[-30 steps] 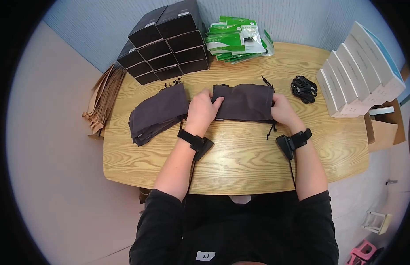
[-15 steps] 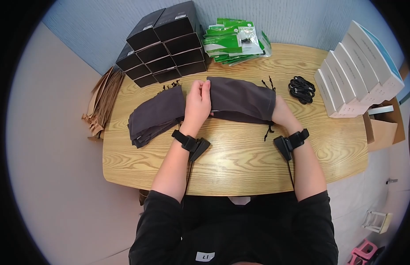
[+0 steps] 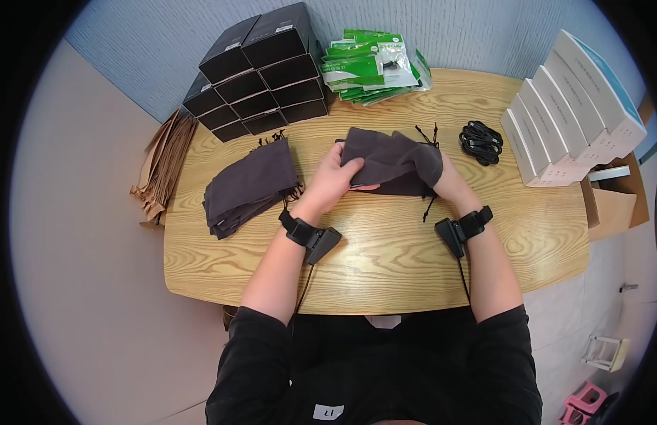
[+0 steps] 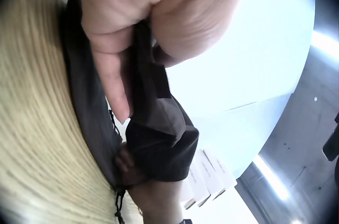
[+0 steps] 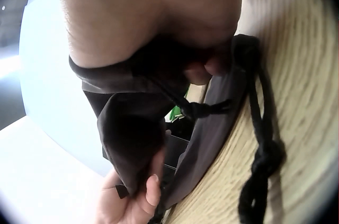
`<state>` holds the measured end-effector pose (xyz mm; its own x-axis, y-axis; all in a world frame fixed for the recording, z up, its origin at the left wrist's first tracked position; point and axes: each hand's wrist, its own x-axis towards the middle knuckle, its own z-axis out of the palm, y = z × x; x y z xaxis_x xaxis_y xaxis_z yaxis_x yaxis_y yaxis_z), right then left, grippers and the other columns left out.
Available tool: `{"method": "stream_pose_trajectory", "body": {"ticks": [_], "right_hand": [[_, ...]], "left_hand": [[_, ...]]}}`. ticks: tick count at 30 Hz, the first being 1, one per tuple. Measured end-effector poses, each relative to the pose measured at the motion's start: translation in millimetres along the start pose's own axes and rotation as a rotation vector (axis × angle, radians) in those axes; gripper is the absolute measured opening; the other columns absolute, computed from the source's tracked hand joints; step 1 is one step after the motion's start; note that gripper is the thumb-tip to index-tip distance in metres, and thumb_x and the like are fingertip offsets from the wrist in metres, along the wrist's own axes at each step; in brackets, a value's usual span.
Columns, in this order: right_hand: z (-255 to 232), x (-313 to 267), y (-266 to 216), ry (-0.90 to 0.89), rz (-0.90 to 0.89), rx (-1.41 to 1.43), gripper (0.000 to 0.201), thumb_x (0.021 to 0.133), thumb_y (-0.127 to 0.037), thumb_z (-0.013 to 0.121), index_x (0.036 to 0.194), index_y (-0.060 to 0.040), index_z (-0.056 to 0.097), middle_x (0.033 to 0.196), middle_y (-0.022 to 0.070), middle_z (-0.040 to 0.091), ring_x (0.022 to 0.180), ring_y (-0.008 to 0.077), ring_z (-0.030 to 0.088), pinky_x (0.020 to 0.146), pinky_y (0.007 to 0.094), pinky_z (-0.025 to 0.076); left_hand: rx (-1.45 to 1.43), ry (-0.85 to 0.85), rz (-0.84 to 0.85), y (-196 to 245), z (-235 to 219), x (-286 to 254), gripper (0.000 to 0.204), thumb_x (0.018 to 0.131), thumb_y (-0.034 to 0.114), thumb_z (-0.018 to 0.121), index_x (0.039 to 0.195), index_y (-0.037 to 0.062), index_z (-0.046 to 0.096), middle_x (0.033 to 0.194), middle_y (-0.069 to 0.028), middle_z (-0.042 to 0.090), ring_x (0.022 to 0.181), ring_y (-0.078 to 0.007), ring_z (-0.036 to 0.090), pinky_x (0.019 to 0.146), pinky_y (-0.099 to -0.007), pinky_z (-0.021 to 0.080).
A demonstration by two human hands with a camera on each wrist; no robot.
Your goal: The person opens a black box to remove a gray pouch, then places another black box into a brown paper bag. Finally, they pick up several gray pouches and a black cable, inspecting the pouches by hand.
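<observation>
A dark grey drawstring pouch (image 3: pixel 389 156) is raised at the middle of the table, its cloth bunched and folded. My left hand (image 3: pixel 332 178) pinches its left end between thumb and fingers. At the corded mouth end, my right hand (image 3: pixel 451 182) grips the pouch; the cloth edge overlaps the heel of the hand in the right wrist view, and curled fingertips (image 5: pixel 197 73) show below. Under the raised cloth, another dark pouch (image 4: pixel 87 97) lies flat on the wood. Knotted black cords (image 5: pixel 267 158) hang at the right end. A pile of matching pouches (image 3: pixel 247 180) lies left of my left hand.
Black boxes (image 3: pixel 261 92) are stacked at the back left, with green packets (image 3: pixel 364 71) beside them. Coiled black cables (image 3: pixel 482 143) lie to the right, near a row of white boxes (image 3: pixel 566 120). Folded brown paper bags (image 3: pixel 166 163) stand at the left edge.
The pouch lay flat with both hands at its ends. My left hand has lifted its left end, swung left, then come back right, and the cloth is now bunched. The right hand stays at the corded end.
</observation>
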<state>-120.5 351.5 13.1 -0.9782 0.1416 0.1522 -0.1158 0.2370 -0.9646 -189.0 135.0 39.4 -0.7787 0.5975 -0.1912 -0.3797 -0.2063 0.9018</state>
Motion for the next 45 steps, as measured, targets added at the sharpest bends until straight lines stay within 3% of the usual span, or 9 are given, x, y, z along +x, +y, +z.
{"method": "stream_pose_trajectory", "body": {"ticks": [5,8,12,21,26,36,38,41,45], "right_hand": [[-3,3,6,-0.237,0.015,0.006,0.025,0.085,-0.018,0.063,0.101,0.0014,0.064,0.090,0.0050,0.067,0.080,0.0106,0.057,0.073,0.0259,0.047],[-1,2,-2,-0.249,0.086,-0.084,0.025,0.083,-0.016,0.065,0.100,0.0017,0.064,0.089,0.0061,0.067,0.079,0.0103,0.057,0.072,0.0262,0.047],[-2,2,-2,-0.281,-0.005,-0.032,0.025,0.082,-0.016,0.065,0.099,0.0018,0.065,0.085,0.0056,0.067,0.075,0.0095,0.057,0.068,0.0254,0.047],[2,3,-22,-0.229,0.292,0.003,0.023,0.084,-0.017,0.064,0.097,0.0020,0.065,0.081,0.0042,0.067,0.072,0.0089,0.056,0.064,0.0248,0.047],[0,2,-2,-0.213,-0.084,-0.084,0.023,0.083,-0.016,0.065,0.098,0.0017,0.065,0.087,0.0065,0.068,0.075,0.0112,0.058,0.068,0.0269,0.048],[-2,1,2,-0.150,-0.153,-0.048,0.020,0.079,-0.008,0.068,0.096,0.0019,0.064,0.084,0.0059,0.067,0.072,0.0110,0.058,0.067,0.0270,0.049],[-3,0,-1,-0.331,0.033,-0.040,0.019,0.078,-0.007,0.068,0.095,0.0019,0.063,0.082,0.0045,0.066,0.071,0.0103,0.057,0.067,0.0262,0.048],[-1,-2,-12,-0.347,0.172,0.009,0.013,0.081,-0.009,0.064,0.091,0.0004,0.063,0.080,0.0025,0.063,0.072,0.0101,0.055,0.063,0.0251,0.046],[0,2,2,-0.288,-0.031,-0.073,0.019,0.080,-0.006,0.066,0.096,0.0030,0.062,0.085,0.0039,0.066,0.076,0.0110,0.055,0.070,0.0261,0.048]], "left_hand": [[0.388,0.028,-0.061,3,9,-5,0.029,0.087,0.017,0.064,0.109,-0.0009,0.056,0.103,-0.0076,0.063,0.090,-0.0147,0.062,0.069,-0.0260,0.055],[0.361,0.028,0.097,-13,0,5,0.032,0.084,0.020,0.069,0.107,0.0001,0.058,0.096,-0.0056,0.065,0.080,-0.0110,0.062,0.062,-0.0239,0.053],[0.335,0.058,0.031,-8,4,1,0.032,0.084,0.022,0.069,0.104,-0.0012,0.059,0.094,-0.0054,0.065,0.077,-0.0104,0.062,0.056,-0.0241,0.052],[0.481,0.093,0.036,-13,7,0,0.034,0.087,0.028,0.066,0.108,0.0026,0.056,0.087,-0.0015,0.064,0.066,-0.0054,0.058,0.049,-0.0198,0.047],[0.374,0.120,0.051,-13,6,1,0.031,0.088,0.026,0.065,0.109,0.0066,0.053,0.088,0.0017,0.062,0.066,-0.0023,0.054,0.049,-0.0158,0.041],[0.460,0.098,-0.047,-4,10,-5,0.039,0.082,0.033,0.070,0.107,0.0062,0.057,0.089,0.0003,0.064,0.067,-0.0050,0.056,0.053,-0.0185,0.044],[0.427,0.121,-0.032,-9,9,-3,0.035,0.083,0.032,0.069,0.102,0.0056,0.057,0.088,-0.0008,0.063,0.064,-0.0054,0.055,0.052,-0.0191,0.044],[0.384,0.153,0.012,-15,6,3,0.032,0.084,0.028,0.069,0.101,0.0045,0.055,0.086,-0.0023,0.063,0.061,-0.0058,0.054,0.050,-0.0200,0.045],[0.364,0.136,0.005,-16,0,3,0.031,0.085,0.022,0.069,0.104,0.0041,0.052,0.086,-0.0037,0.063,0.059,-0.0060,0.054,0.048,-0.0203,0.045]]}}
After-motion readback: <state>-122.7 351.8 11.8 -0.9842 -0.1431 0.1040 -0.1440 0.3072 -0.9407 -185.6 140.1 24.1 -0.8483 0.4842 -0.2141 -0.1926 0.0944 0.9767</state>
